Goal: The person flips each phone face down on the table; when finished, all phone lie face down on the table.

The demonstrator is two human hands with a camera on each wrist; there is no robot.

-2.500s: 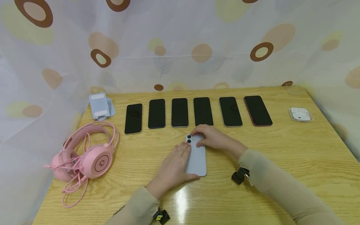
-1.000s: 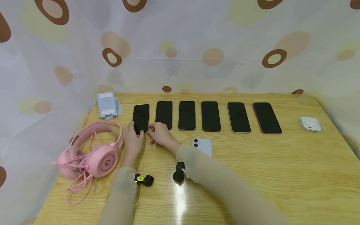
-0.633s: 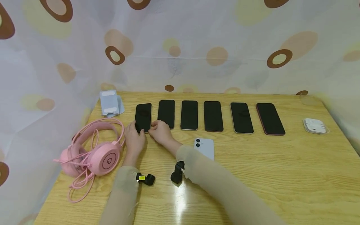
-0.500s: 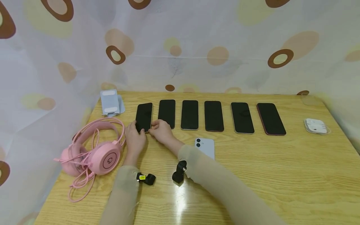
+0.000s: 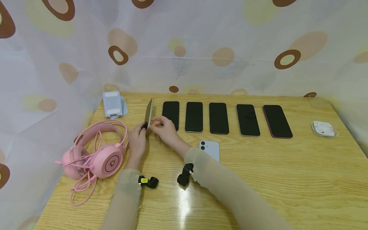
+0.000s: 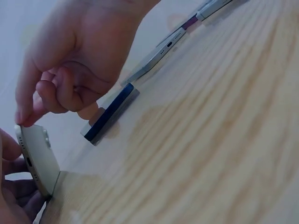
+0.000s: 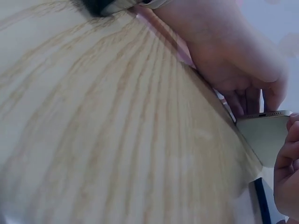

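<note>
The leftmost phone stands tipped up on its left long edge, dark screen facing left. My left hand holds its lower part, with fingers on the screen side. At the raised edge, my right hand pinches the lower corner with its fingertips. From the left wrist the phone's pale back, camera bump and bottom ports show; the left fingers are partly behind it. In the right wrist view the pale back shows between both hands. A light-blue phone lies face down beside my right sleeve, which covers part of it.
Several dark-screened phones lie in a row to the right. Pink headphones with a loose cable sit left of my left arm. A pale blue stand is at the back left, white wired earphones at the far right.
Both hands moved from the light-blue phone to the leftmost phone, leaving the former on the table. That leftmost phone, flat half a second ago, is now tipped up with its right edge raised.
</note>
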